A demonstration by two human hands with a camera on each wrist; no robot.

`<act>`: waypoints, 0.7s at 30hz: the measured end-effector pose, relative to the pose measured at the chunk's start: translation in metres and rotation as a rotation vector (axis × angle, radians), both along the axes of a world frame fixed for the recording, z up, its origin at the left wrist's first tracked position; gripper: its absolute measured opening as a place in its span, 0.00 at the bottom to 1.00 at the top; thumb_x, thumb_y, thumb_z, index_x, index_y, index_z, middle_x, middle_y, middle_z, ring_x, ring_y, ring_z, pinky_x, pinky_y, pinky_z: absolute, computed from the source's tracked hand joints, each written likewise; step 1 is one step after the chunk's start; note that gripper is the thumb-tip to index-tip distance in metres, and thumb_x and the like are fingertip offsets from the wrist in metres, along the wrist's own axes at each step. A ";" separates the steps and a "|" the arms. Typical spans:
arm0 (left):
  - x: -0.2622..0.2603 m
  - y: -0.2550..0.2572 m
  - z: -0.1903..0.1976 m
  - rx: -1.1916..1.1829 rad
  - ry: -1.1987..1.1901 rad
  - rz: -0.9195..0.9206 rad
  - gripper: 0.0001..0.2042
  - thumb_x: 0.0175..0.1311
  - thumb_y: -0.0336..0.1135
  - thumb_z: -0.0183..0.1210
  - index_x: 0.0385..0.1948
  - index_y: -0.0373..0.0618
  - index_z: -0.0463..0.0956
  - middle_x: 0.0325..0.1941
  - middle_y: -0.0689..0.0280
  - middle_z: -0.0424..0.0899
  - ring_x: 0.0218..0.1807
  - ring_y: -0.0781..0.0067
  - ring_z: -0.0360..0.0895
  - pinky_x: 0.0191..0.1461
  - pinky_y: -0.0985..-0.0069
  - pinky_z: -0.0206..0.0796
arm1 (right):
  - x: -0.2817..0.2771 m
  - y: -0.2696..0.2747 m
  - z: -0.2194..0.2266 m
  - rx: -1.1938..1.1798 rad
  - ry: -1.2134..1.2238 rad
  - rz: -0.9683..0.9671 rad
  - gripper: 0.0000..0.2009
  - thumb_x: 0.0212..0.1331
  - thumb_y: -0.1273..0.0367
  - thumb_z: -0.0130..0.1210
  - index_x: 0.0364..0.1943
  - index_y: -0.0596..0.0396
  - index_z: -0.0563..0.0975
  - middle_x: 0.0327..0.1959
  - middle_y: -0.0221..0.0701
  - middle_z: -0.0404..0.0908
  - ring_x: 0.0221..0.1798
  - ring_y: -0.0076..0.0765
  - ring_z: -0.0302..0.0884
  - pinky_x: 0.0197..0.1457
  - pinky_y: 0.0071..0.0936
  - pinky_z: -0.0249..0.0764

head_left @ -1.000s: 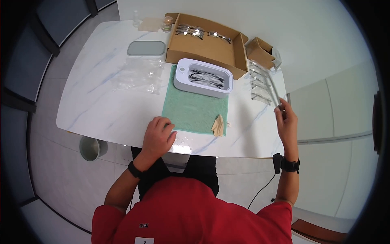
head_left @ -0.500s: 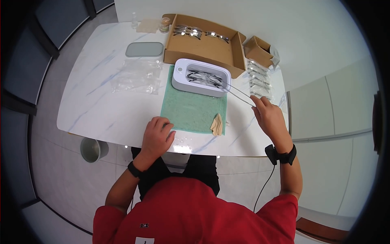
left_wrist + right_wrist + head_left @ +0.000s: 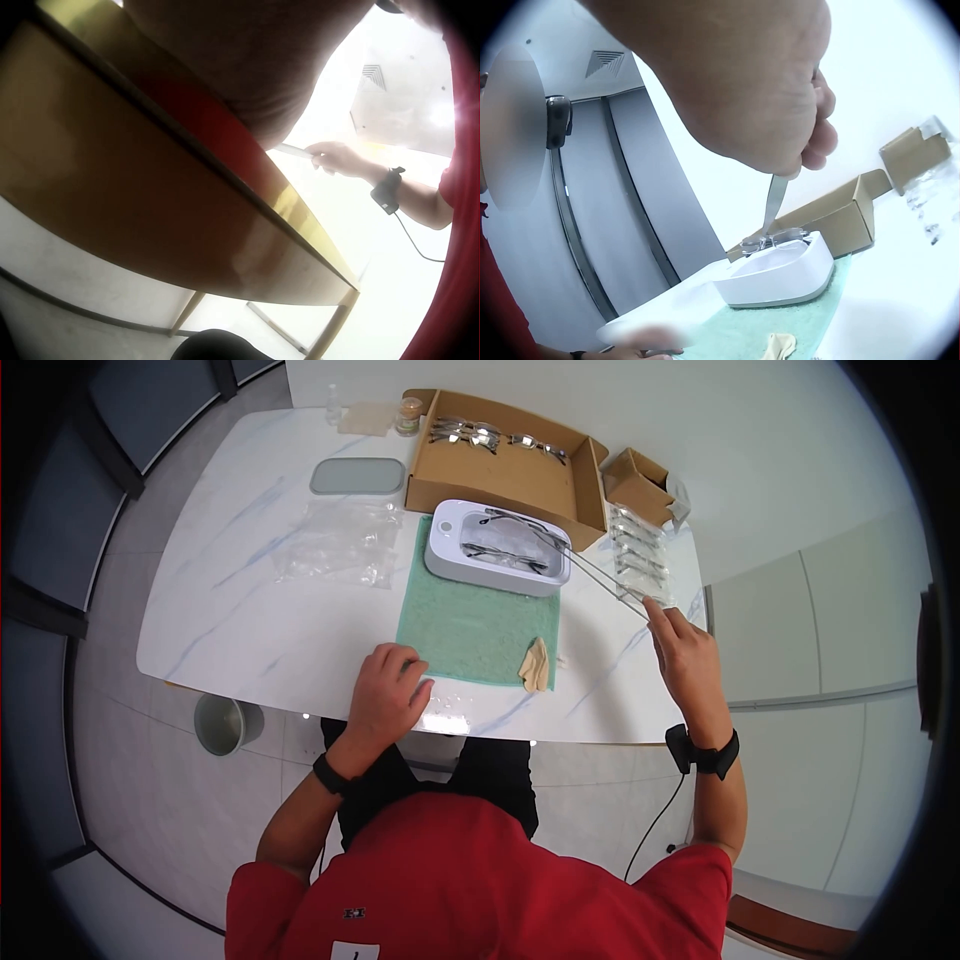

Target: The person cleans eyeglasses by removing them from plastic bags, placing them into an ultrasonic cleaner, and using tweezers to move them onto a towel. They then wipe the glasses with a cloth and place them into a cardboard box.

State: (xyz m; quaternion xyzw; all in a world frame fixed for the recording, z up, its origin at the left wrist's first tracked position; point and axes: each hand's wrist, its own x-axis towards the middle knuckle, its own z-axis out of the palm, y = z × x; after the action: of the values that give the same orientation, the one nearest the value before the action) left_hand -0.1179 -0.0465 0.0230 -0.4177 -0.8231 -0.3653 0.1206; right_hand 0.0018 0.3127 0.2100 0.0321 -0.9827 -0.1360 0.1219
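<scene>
My right hand (image 3: 688,660) pinches long metal tweezers (image 3: 608,580) whose tips meet a pair of glasses (image 3: 520,522) at the back rim of the white cleaner (image 3: 490,573). Another pair of glasses (image 3: 505,558) lies in the cleaner's basin. In the right wrist view the tweezers (image 3: 775,202) point down from my right hand (image 3: 742,90) to glasses (image 3: 776,238) above the basin. My left hand (image 3: 388,690) rests with bent, relaxed fingers at the front left corner of the green cloth (image 3: 460,635), holding nothing that shows.
An open cardboard box (image 3: 500,477) with several glasses stands behind the cleaner. Bagged glasses (image 3: 640,555) and a small carton (image 3: 638,485) are at the right. Left lie clear bags (image 3: 345,545) and a grey lid (image 3: 357,476). A beige cloth (image 3: 535,665) lies on the green one.
My right hand brought the tweezers from the right over to the cleaner, then drew back slightly. One pair of glasses has shifted up and back from the other in the basin. My left hand stayed put.
</scene>
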 end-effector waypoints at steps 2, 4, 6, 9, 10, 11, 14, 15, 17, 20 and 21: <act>-0.001 0.000 0.001 0.006 -0.002 -0.002 0.12 0.54 0.30 0.68 0.40 0.41 0.80 0.46 0.61 0.78 0.53 0.56 0.75 0.53 0.61 0.68 | 0.005 -0.001 0.002 -0.066 0.004 -0.009 0.20 0.61 0.77 0.61 0.59 0.54 0.79 0.32 0.34 0.78 0.29 0.42 0.80 0.32 0.36 0.77; 0.000 -0.001 0.000 0.016 -0.020 -0.001 0.13 0.53 0.27 0.69 0.40 0.40 0.80 0.46 0.60 0.78 0.52 0.54 0.75 0.54 0.60 0.69 | 0.012 -0.005 0.006 -0.161 0.035 0.005 0.20 0.62 0.77 0.62 0.59 0.54 0.79 0.32 0.35 0.80 0.28 0.44 0.80 0.32 0.36 0.76; 0.000 0.000 0.000 0.014 -0.012 0.003 0.13 0.53 0.28 0.68 0.40 0.40 0.80 0.46 0.60 0.78 0.52 0.54 0.75 0.54 0.60 0.69 | 0.022 -0.014 0.012 -0.227 0.028 0.001 0.20 0.62 0.77 0.63 0.59 0.54 0.79 0.33 0.35 0.81 0.28 0.44 0.80 0.31 0.36 0.76; 0.000 -0.001 -0.003 0.002 0.007 0.007 0.12 0.54 0.30 0.68 0.40 0.41 0.80 0.46 0.61 0.78 0.53 0.56 0.75 0.53 0.61 0.69 | 0.041 -0.036 0.018 -0.276 -0.031 -0.023 0.21 0.60 0.78 0.64 0.59 0.54 0.79 0.33 0.35 0.82 0.28 0.44 0.80 0.30 0.36 0.75; 0.000 0.000 -0.004 -0.003 0.017 0.005 0.12 0.54 0.31 0.68 0.39 0.41 0.80 0.46 0.61 0.77 0.53 0.57 0.75 0.53 0.61 0.68 | 0.046 -0.041 0.018 -0.289 -0.049 -0.021 0.22 0.60 0.78 0.65 0.59 0.54 0.79 0.33 0.35 0.81 0.27 0.44 0.79 0.30 0.36 0.75; 0.000 0.000 -0.004 -0.006 0.011 0.002 0.12 0.54 0.31 0.68 0.39 0.41 0.80 0.46 0.61 0.77 0.53 0.57 0.75 0.53 0.62 0.68 | 0.051 -0.045 0.018 -0.302 -0.064 -0.020 0.22 0.59 0.79 0.65 0.59 0.54 0.79 0.33 0.35 0.81 0.27 0.43 0.79 0.29 0.36 0.75; 0.000 -0.001 -0.002 -0.005 -0.001 0.001 0.12 0.54 0.30 0.68 0.40 0.41 0.80 0.46 0.61 0.78 0.53 0.56 0.75 0.53 0.61 0.69 | 0.061 -0.052 0.017 -0.314 -0.088 -0.022 0.23 0.58 0.79 0.66 0.59 0.54 0.79 0.33 0.34 0.81 0.25 0.42 0.78 0.28 0.35 0.75; 0.000 -0.001 -0.002 0.001 -0.004 0.001 0.12 0.54 0.29 0.68 0.40 0.41 0.80 0.46 0.61 0.78 0.52 0.55 0.75 0.53 0.61 0.69 | 0.065 -0.053 0.017 -0.318 -0.101 -0.029 0.23 0.57 0.79 0.66 0.59 0.54 0.79 0.33 0.34 0.81 0.25 0.41 0.78 0.28 0.35 0.75; 0.000 -0.001 -0.002 0.007 -0.007 0.003 0.12 0.53 0.28 0.68 0.40 0.40 0.80 0.46 0.61 0.78 0.52 0.54 0.76 0.53 0.61 0.69 | 0.068 -0.053 0.014 -0.302 -0.114 -0.028 0.23 0.57 0.79 0.67 0.58 0.54 0.79 0.33 0.33 0.81 0.25 0.40 0.78 0.27 0.34 0.74; 0.001 0.000 -0.002 0.010 -0.014 -0.002 0.12 0.54 0.28 0.68 0.40 0.41 0.80 0.46 0.61 0.78 0.52 0.55 0.76 0.53 0.61 0.69 | 0.070 -0.054 0.004 -0.266 -0.156 -0.022 0.21 0.59 0.77 0.66 0.58 0.55 0.79 0.32 0.32 0.80 0.25 0.39 0.78 0.28 0.34 0.75; 0.001 0.000 -0.002 0.011 -0.019 -0.002 0.12 0.54 0.28 0.68 0.40 0.40 0.80 0.46 0.61 0.79 0.52 0.55 0.76 0.53 0.61 0.69 | 0.066 -0.055 -0.002 -0.256 -0.177 -0.010 0.20 0.59 0.76 0.66 0.58 0.55 0.79 0.32 0.32 0.79 0.26 0.38 0.79 0.28 0.34 0.75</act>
State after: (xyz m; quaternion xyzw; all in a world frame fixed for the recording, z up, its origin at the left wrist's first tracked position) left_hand -0.1167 -0.0468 0.0205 -0.4146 -0.8217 -0.3738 0.1146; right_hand 0.0678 0.2576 0.2084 0.0235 -0.9990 -0.0068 0.0371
